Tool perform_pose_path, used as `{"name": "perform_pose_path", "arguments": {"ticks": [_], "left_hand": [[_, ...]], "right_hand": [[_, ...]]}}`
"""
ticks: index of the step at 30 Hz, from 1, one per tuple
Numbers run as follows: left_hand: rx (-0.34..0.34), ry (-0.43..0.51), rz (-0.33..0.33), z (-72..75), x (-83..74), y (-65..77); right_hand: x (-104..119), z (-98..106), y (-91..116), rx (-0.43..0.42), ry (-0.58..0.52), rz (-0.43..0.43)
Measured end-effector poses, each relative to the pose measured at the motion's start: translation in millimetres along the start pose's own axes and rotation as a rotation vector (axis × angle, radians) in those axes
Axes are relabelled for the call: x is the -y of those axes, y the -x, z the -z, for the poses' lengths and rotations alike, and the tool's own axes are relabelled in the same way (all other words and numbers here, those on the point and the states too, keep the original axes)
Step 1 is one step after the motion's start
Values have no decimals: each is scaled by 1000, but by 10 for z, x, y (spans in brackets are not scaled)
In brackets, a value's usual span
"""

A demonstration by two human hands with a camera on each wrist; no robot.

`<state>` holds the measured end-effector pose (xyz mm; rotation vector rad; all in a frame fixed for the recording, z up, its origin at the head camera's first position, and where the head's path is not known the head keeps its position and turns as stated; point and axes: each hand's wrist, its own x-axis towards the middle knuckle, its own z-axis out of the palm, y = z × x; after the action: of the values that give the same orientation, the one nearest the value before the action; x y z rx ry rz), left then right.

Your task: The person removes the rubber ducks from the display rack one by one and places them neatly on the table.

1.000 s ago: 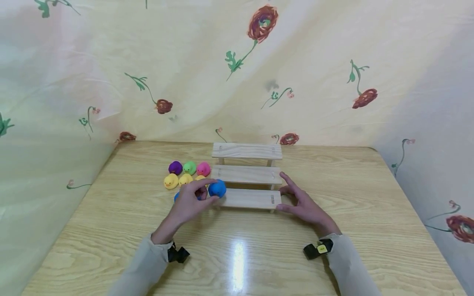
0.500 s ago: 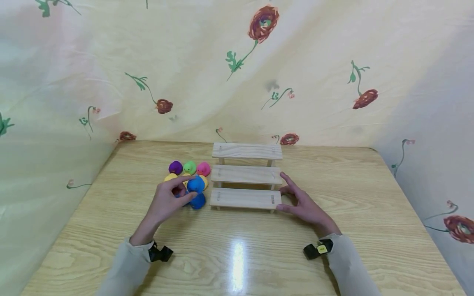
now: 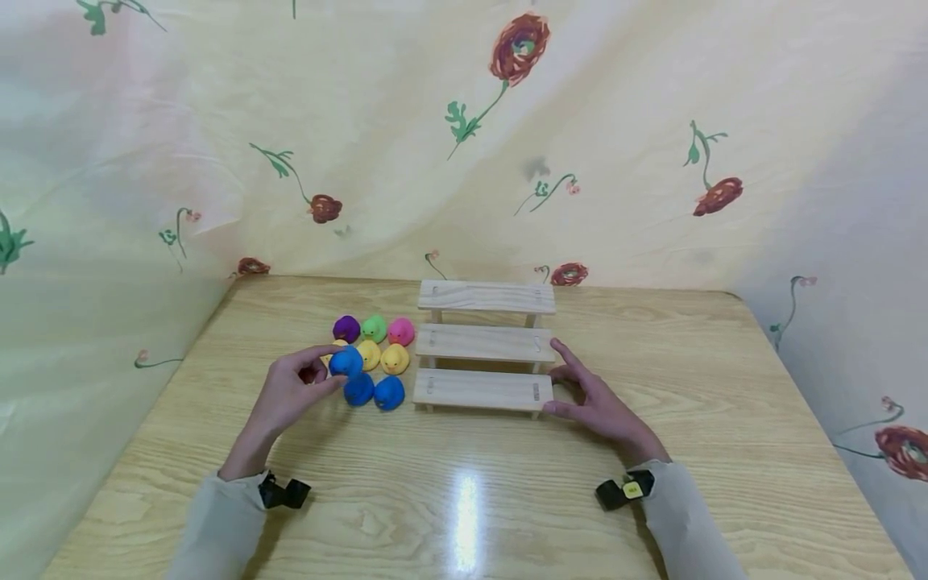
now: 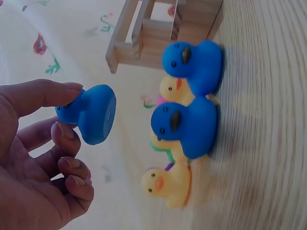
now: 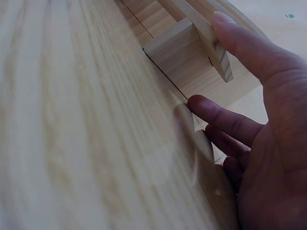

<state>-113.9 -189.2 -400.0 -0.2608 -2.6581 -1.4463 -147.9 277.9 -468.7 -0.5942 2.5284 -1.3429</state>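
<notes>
My left hand [image 3: 285, 393] pinches a blue rubber duck [image 4: 97, 114] between thumb and fingers, raised above the table. Its flat underside shows in the left wrist view. Close below it, two more blue ducks [image 3: 389, 393] stand side by side on the table. Behind them is a row of yellow ducks [image 3: 395, 359], the leftmost partly hidden by the held duck. At the right end of a three-step wooden stand [image 3: 482, 389] is my right hand [image 3: 600, 405]. Its thumb [image 5: 240, 36] touches the end of the lowest board, and the other fingers lie low beside the stand.
A purple duck [image 3: 346, 329], a green duck [image 3: 374, 328] and a pink duck [image 3: 401, 331] form the back row, left of the stand. Flower-patterned cloth [image 3: 406, 161] hangs behind and at the sides of the wooden table [image 3: 406, 499].
My left hand has carried the blue duck leftward, from the lowest board's left end to over the left side of the duck group. The right hand stays at the stand.
</notes>
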Motion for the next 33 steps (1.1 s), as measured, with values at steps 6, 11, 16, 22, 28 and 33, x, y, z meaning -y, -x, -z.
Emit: {"name": "perform_pose_path", "arguments": {"ticks": [6, 11, 16, 22, 28, 33], "left_hand": [[34, -18, 77, 90, 105, 10], [51, -35, 104, 150, 176, 20], [83, -54, 146, 209, 229, 18], [127, -58, 186, 230, 310, 10], [166, -61, 209, 211, 419, -9], [193, -43, 221, 186, 470, -15]], "right_hand": [[24, 7, 5, 0, 6, -5], [31, 5, -1, 1, -10, -3], [27, 0, 1, -10, -6, 5], [26, 1, 3, -9, -6, 1], [14, -1, -1, -5, -9, -9], [11, 4, 6, -8, -6, -6]]}}
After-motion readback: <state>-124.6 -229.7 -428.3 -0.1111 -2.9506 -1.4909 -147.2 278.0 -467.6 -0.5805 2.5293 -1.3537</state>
